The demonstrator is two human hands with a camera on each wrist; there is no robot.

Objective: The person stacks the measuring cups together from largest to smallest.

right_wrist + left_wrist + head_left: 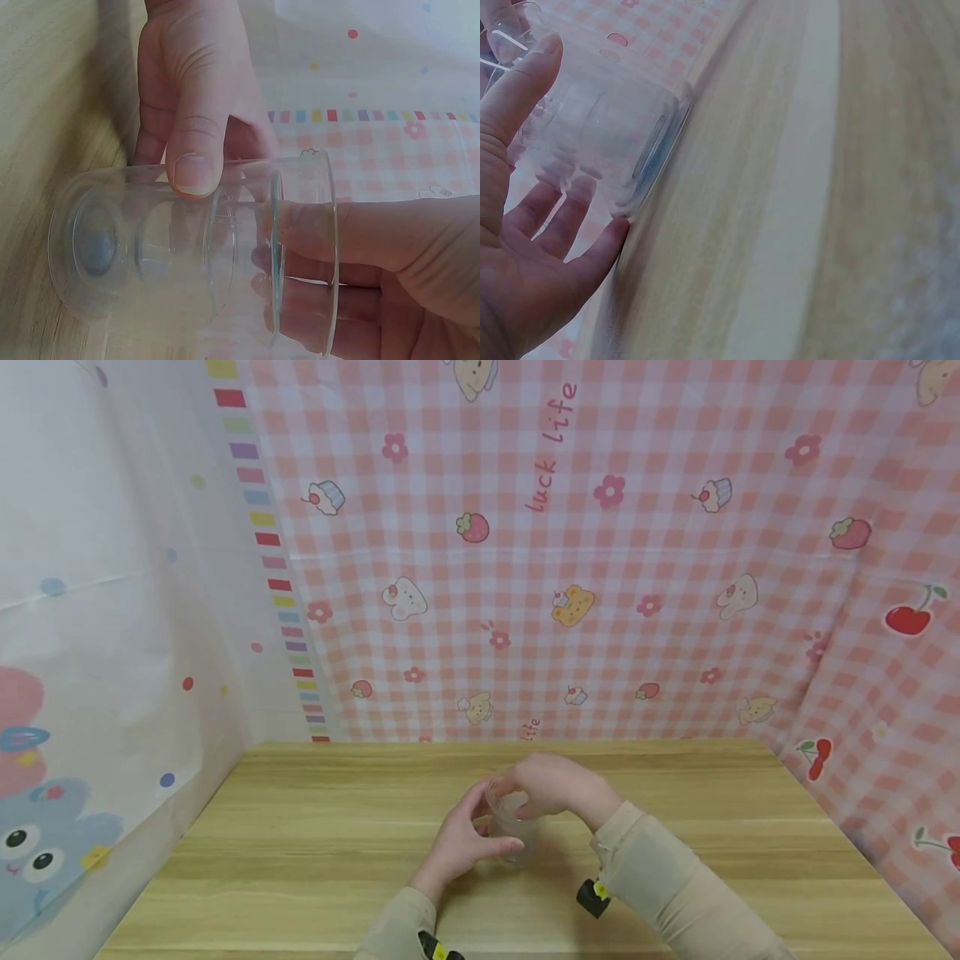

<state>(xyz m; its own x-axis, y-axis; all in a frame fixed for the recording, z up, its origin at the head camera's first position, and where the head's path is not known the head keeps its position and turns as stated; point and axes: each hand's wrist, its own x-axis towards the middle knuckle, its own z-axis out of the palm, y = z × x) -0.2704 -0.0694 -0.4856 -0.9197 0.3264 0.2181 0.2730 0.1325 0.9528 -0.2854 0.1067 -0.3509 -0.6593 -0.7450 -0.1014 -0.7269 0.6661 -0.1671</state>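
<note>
Near the middle of the wooden table a clear outer glass (pixel 172 307) stands upright, its base on the tabletop. My left hand (pixel 461 842) grips its side, with the thumb in front and the fingers spread around behind. A smaller clear inner glass (pixel 244 225) appears nested within it, its rim below the outer one. From above, my right hand (pixel 558 785) reaches into the mouth, and its thumb and fingers pinch the inner glass near the rim. Overlapping transparent walls make it hard to tell how many glasses are nested.
The wooden table (pixel 300 843) extends around both hands. A pink checked cloth (pixel 525 552) hangs behind its far edge and along the right, while a white printed cloth (pixel 127 635) hangs at the left. Black wrist straps (pixel 592 897) show below the sleeves.
</note>
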